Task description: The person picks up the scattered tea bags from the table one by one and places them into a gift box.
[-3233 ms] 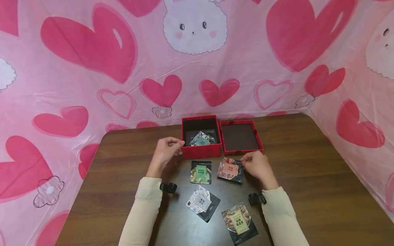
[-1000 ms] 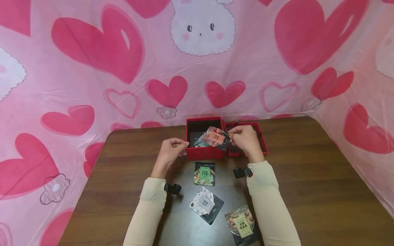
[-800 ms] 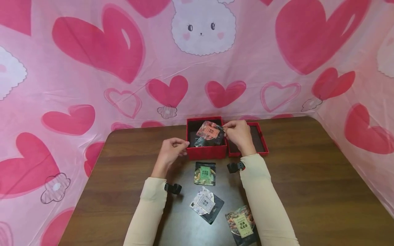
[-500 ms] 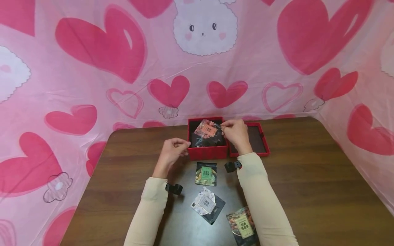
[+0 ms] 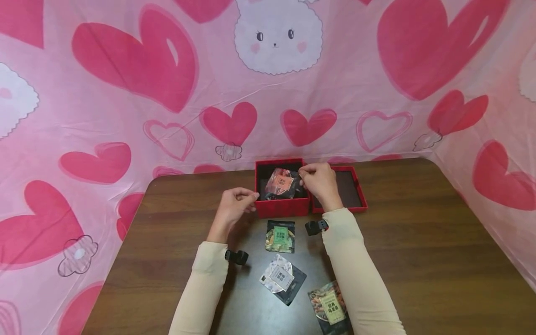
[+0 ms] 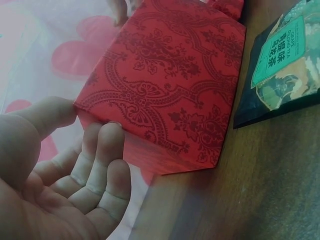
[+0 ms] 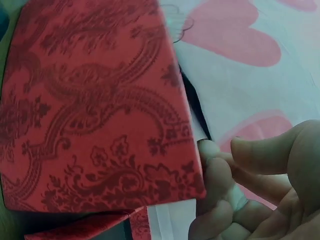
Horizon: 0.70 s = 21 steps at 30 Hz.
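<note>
In the head view a red patterned box [image 5: 281, 208] stands lidless at the back of the table. My left hand [image 5: 235, 204] grips its front left corner, thumb [image 6: 52, 112] at the top edge and curled fingers against the side. An orange-labelled tea packet [image 5: 283, 183] lies tilted inside the box, over other packets mostly hidden beneath it. My right hand [image 5: 320, 180] is at the box's right rim, fingertips close to this packet. The right wrist view shows a gap between thumb [image 7: 260, 152] and forefinger, near a dark edge that sticks up past the rim.
The red box lid [image 5: 363, 204] lies upturned right of the box. In front are a green-labelled packet [image 5: 279, 236], a grey-and-white packet [image 5: 283, 280] and a yellow-labelled packet [image 5: 330, 307], partly covered by my right sleeve. A heart-patterned cloth [image 5: 167, 139] hangs behind the table.
My right hand has lifted the orange-labelled packet from the table and carried it into the box. In the last half second the packet has sunk lower there. My left hand has kept its place.
</note>
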Tool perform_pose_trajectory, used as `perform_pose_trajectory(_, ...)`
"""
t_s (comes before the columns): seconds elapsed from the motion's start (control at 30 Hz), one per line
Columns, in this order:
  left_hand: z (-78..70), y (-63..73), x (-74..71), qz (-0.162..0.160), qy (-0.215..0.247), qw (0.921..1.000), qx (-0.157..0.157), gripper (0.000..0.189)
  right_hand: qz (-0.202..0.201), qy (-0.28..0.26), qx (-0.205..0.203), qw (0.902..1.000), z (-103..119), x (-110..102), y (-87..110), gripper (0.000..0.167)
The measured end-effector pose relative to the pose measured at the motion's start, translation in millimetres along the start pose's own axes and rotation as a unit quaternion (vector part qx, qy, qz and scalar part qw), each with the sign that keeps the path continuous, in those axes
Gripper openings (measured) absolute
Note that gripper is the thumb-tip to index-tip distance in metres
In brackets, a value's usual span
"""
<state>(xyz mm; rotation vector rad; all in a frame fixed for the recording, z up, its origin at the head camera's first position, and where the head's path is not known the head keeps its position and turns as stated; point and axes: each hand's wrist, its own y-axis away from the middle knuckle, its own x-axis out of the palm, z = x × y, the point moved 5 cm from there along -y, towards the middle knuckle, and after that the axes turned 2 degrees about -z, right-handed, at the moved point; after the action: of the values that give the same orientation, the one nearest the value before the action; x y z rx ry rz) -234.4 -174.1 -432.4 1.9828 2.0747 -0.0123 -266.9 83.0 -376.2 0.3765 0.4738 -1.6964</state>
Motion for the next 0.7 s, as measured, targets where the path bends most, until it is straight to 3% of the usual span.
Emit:
perform_pose_trajectory(0.4, 2.4, 0.9, 0.3, -0.005, -0.003, 1.0000, -0.002, 0.022, 0.018, -0.029, 0.015, 0.9993, -3, -16, 6.2, 0.022)
perform_pose_trajectory(0.7, 0.4, 1.1, 0.9, -0.005, 0.007, 1.0000, 0.000, 0.022, 0.056, -0.037, 0.028, 0.9973, -10, -30, 15.7, 0.024)
